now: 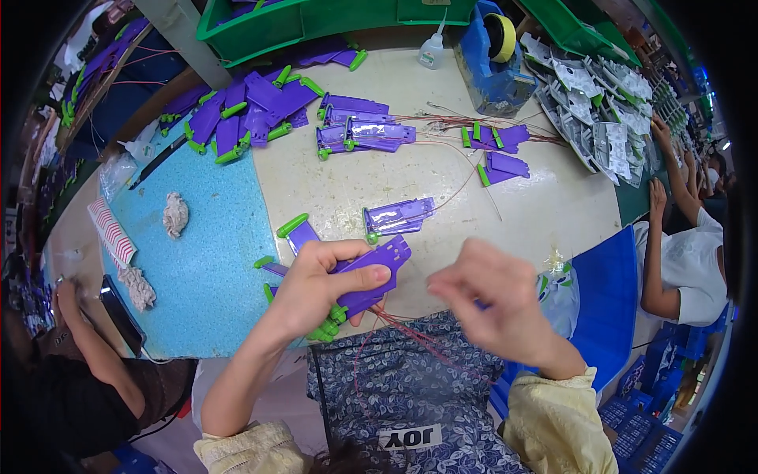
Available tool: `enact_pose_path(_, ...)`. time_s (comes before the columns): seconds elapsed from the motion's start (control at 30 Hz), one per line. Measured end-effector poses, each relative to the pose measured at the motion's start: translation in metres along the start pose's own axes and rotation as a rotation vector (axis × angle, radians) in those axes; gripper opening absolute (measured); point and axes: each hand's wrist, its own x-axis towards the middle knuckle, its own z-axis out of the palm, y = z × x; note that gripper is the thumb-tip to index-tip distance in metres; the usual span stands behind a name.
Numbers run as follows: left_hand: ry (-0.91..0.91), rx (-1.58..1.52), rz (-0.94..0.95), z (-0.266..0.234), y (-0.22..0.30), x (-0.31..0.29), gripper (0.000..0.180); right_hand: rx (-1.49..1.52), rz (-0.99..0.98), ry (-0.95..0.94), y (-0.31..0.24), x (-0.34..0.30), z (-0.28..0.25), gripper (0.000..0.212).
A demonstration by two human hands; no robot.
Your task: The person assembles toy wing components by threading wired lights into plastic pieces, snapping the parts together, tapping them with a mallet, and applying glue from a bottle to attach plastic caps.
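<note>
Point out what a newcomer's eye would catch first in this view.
The heap of purple pieces with green ends stands out at the upper left of the worktable. Front and centre, the left hand holds a purple piece, with red wires below it. At the upper right sits a pile of grey parts.

Scuffed, faintly glossy: pale table (304, 186). Smooth plastic, soft sheen: held purple part (380, 266), near table's front edge. Smooth plastic: green bin (339, 17) along far edge. Rough, crumpled, cloth-like: white wad (175, 215) toward left edge. Matt cloth: leaf-patterned garment (395, 359)
</note>
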Motion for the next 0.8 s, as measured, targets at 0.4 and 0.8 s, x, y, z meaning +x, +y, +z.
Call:
enact_pose_path(0.4, 0.260, 0.981, 0.297, 0.011, -0.024, -0.020, 0.018, -0.552, 0.101, 0.504, 0.141, 0.018, -0.046, 0.017)
enact_pose_path(0.8, 0.346, 1.321, 0.627, 0.017, -0.050, -0.011, 0.019, -0.475, -0.159, 0.377, 0.098, 0.031, -0.018, 0.019)
